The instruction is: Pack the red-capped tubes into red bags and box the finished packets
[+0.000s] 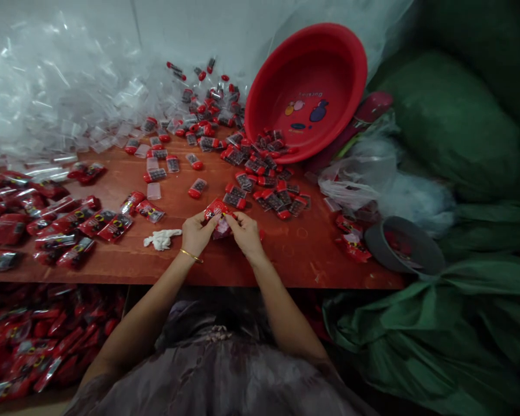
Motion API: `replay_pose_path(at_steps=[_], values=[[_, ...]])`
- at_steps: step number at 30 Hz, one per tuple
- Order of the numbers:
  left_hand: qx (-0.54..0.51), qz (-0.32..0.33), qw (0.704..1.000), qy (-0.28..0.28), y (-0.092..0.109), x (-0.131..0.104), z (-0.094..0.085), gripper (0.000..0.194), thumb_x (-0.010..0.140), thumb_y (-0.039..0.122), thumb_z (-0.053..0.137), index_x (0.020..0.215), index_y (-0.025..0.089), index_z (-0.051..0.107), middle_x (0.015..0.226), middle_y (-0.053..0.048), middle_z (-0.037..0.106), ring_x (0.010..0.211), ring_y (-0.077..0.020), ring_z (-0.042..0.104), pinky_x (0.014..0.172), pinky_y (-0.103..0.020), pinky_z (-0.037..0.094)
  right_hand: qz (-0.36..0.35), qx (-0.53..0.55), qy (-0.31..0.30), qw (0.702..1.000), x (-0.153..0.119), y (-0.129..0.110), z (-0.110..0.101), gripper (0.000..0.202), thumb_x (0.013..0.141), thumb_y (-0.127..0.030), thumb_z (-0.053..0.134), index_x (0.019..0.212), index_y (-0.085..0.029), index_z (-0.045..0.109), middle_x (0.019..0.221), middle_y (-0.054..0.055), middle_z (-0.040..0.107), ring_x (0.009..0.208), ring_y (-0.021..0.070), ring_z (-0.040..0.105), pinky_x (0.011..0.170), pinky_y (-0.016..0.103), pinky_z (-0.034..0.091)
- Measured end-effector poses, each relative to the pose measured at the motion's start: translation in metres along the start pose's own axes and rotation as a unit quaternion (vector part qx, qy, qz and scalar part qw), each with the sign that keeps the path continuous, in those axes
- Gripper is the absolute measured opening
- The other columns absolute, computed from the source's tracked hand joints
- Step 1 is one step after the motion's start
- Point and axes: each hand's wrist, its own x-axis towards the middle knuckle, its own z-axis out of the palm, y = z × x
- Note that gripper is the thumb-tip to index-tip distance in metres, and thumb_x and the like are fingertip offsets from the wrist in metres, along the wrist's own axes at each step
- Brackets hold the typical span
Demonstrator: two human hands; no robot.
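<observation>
In the head view my left hand [198, 233] and my right hand [248, 234] are close together over the front of the table. Both are closed, pinching a small red printed plastic packet [216, 207] between thumbs and fingers. What the packet contains is hidden. Just beyond it lie small clear cases with red caps and dark contents, one red-capped case [197, 188] standing apart from the others. A crumpled white cloth or glove [162, 238] rests left of my left hand. Filled red packets [115, 227] are spread further left.
A red basin [359, 63] leans at the back, with red-capped cases spilling from its lip. Clear plastic sleeves [60, 86] are heaped at back left. A grey bowl [429, 263] stands at right beside green sacks [459, 110]. More red packets [39, 341] fill a space below the table's left edge.
</observation>
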Motion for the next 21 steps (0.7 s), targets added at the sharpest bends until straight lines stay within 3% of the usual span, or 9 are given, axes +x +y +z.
replay_pose_path(at_steps=[2,5,8,11,14,16,19,21], values=[[0.026,0.037,0.999,-0.009,-0.001,0.002,0.001,0.027,0.079,0.040,0.059,0.087,0.019,0.073,0.086,-0.002,0.074,0.081,-0.0193,0.066,0.084,-0.032,0.047,0.006,-0.009,0.029,1.000,0.001,0.001,0.000,0.036,0.085,-0.046,0.043,0.066,-0.019,0.059,0.057,-0.002,0.057,0.054,0.0125,0.050,0.053,0.023,0.036],[0.151,0.067,0.986,-0.009,-0.002,0.005,0.000,0.018,0.078,0.035,0.061,0.079,0.021,0.072,0.100,-0.005,0.073,0.107,-0.0260,0.060,0.101,-0.044,0.036,-0.007,-0.095,0.074,0.993,0.001,0.001,0.000,0.037,0.087,-0.044,0.043,0.063,-0.020,0.058,0.059,0.000,0.059,0.057,0.0135,0.051,0.056,0.024,0.036],[0.283,0.061,0.957,-0.002,-0.005,0.010,0.000,0.017,0.077,0.034,0.062,0.072,0.020,0.069,0.115,-0.010,0.067,0.125,-0.0328,0.046,0.106,-0.054,0.025,-0.046,-0.137,0.101,0.984,0.002,0.002,-0.002,0.035,0.086,-0.042,0.045,0.064,-0.020,0.059,0.066,0.002,0.062,0.062,0.0142,0.053,0.060,0.024,0.037],[0.328,0.053,0.943,0.018,-0.006,0.013,0.001,0.021,0.077,0.033,0.062,0.090,0.018,0.069,0.128,-0.014,0.058,0.130,-0.0349,0.039,0.108,-0.056,0.020,-0.035,-0.092,0.111,0.989,0.003,0.004,-0.004,0.036,0.087,-0.042,0.042,0.066,-0.019,0.060,0.060,0.001,0.061,0.056,0.0135,0.052,0.058,0.024,0.038],[0.314,0.064,0.945,0.069,0.000,0.011,0.001,0.045,0.082,0.035,0.054,0.121,0.014,0.056,0.143,-0.017,0.041,0.136,-0.0345,0.029,0.109,-0.055,0.019,-0.029,-0.092,0.128,0.987,0.001,0.004,-0.006,0.036,0.087,-0.041,0.042,0.062,-0.019,0.054,0.057,0.001,0.059,0.055,0.0138,0.052,0.059,0.025,0.040],[0.273,0.091,0.954,0.082,0.008,0.005,-0.001,0.046,0.087,0.036,0.044,0.126,0.012,0.052,0.144,-0.017,0.039,0.137,-0.0320,0.027,0.109,-0.051,0.021,-0.039,-0.101,0.130,0.986,-0.002,0.002,-0.006,0.033,0.087,-0.039,0.042,0.062,-0.020,0.052,0.061,0.003,0.061,0.060,0.0150,0.054,0.062,0.026,0.041],[0.163,0.097,0.981,0.050,0.022,-0.009,-0.007,0.042,0.090,0.041,0.037,0.107,0.014,0.065,0.125,-0.015,0.060,0.121,-0.0279,0.050,0.101,-0.041,0.035,-0.046,-0.093,0.117,0.988,-0.011,-0.004,-0.007,0.031,0.087,-0.040,0.040,0.064,-0.022,0.050,0.063,0.003,0.060,0.062,0.0155,0.054,0.063,0.026,0.041],[0.057,0.042,0.997,0.007,0.030,-0.017,-0.009,0.040,0.085,0.047,0.047,0.093,0.015,0.070,0.098,-0.010,0.071,0.095,-0.0242,0.064,0.086,-0.033,0.045,-0.052,-0.077,0.097,0.991,-0.019,-0.009,-0.006,0.031,0.087,-0.040,0.039,0.065,-0.022,0.048,0.062,0.001,0.057,0.061,0.0146,0.052,0.062,0.026,0.041]])
